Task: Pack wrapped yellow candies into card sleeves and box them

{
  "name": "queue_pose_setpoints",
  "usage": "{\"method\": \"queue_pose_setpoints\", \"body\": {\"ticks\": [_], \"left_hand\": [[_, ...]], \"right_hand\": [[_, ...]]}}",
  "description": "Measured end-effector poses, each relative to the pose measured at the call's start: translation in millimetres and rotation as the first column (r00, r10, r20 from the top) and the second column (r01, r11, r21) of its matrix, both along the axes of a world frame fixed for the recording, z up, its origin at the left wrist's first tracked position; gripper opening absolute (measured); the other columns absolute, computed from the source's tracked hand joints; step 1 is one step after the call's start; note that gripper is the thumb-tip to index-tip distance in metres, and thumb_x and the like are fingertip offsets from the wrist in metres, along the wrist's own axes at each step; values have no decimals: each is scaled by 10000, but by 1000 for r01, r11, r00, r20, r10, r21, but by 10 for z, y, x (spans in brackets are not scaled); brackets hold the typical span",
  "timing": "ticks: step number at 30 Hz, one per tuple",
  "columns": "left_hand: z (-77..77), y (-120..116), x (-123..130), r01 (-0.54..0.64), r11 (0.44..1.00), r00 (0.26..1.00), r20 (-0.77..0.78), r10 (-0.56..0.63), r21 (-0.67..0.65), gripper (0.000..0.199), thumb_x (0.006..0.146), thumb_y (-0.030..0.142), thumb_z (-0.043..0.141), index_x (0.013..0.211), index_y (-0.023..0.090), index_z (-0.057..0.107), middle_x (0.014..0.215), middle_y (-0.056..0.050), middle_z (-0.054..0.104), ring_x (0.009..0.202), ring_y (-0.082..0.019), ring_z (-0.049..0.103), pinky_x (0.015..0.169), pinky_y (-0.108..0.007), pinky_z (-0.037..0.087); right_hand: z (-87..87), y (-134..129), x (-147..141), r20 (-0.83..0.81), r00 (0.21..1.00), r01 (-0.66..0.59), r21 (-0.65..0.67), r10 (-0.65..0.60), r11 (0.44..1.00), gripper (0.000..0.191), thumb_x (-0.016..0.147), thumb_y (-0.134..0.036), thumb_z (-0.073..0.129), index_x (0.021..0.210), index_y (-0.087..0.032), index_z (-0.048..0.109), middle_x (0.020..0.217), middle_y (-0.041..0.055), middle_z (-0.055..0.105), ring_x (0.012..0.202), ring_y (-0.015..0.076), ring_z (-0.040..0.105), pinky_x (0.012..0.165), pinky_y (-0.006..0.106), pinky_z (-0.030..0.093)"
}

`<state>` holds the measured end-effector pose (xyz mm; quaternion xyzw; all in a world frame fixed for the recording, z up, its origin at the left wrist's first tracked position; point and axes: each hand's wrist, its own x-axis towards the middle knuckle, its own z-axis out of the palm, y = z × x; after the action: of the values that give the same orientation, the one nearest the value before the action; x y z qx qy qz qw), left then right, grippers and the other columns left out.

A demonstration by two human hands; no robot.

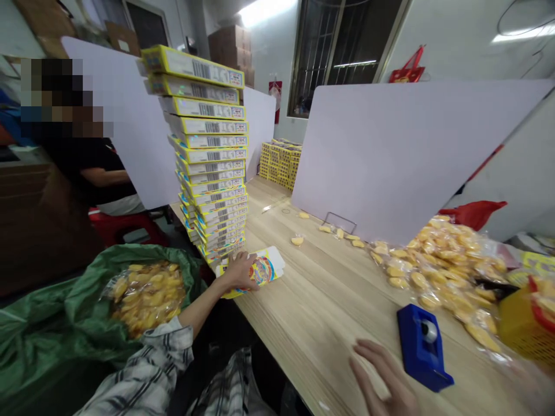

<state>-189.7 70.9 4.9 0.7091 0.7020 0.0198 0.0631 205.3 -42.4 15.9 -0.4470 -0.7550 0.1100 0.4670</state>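
Close by table edge (278,351), left hand (239,270) on carton (265,269), room alongside.

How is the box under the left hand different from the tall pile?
The box is just one, lying low under the left hand; the pile is many boxes, stacked high. The box shows a colourful printed face; the pile mostly shows narrow sides with barcodes. Both have yellow and white on them.

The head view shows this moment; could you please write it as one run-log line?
left hand: on yellow-white carton | right hand: open near blue tape dispenser | box stack: beyond left hand
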Motion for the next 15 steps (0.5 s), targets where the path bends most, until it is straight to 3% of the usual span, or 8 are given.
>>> {"method": "queue_pose_setpoints", "body": {"ticks": [3, 6, 10, 13, 15], "left_hand": [[18, -70, 111, 2, 995, 1000, 7, -3, 95, 1044, 479, 556, 752, 1375, 161, 390, 1330, -201, 439, 1262, -396, 369, 1071, -589, 181], [16, -90, 202, 17, 988, 1000, 10, -18, 153, 1074, 476, 564, 756, 1397, 173, 365, 1371, -209, 397, 1264, -415, 356, 1063, -642, 138], [7, -22, 178, -58, 995, 998, 12, 57, 87, 1001, 499, 550, 755, 1361, 168, 415, 1329, -215, 445, 1241, -407, 380, 1034, -674, 158], [62, 10, 161, -96, 992, 995, 14, 95, 83, 990, 521, 530, 745, 1369, 155, 399, 1339, -218, 436, 1277, -417, 333, 1022, -671, 190], [133, -22, 262, -62, 990, 998, 3, 62, 128, 1004, 527, 530, 738, 1382, 145, 381, 1362, -226, 412, 1287, -427, 314, 1026, -683, 162]], "right_hand": [[-24, 218, -507, -76, 989, -141, -227, 127, 964, 205, 854, -383, 591, 894, -222, 711, 1007, 108, 698, 950, 257, 667, 823, 361, 550], [-26, 387, -819, -199, 955, -282, -394, 219, 875, 244, 830, -413, 592, 889, -205, 705, 1047, 126, 687, 981, 273, 651, 810, 379, 543], [-63, 446, -910, -311, 916, -383, -487, 254, 785, 265, 818, -426, 587, 901, -198, 695, 1080, 126, 668, 1010, 275, 629, 814, 387, 521], [-131, 423, -863, -348, 909, -391, -526, 228, 755, 269, 800, -433, 601, 869, -189, 692, 1027, 123, 676, 958, 274, 637, 798, 389, 512], [-164, 421, -845, -389, 904, -379, -544, 176, 748, 285, 781, -445, 619, 856, -179, 689, 958, 119, 687, 912, 274, 643, 799, 396, 509]]}}
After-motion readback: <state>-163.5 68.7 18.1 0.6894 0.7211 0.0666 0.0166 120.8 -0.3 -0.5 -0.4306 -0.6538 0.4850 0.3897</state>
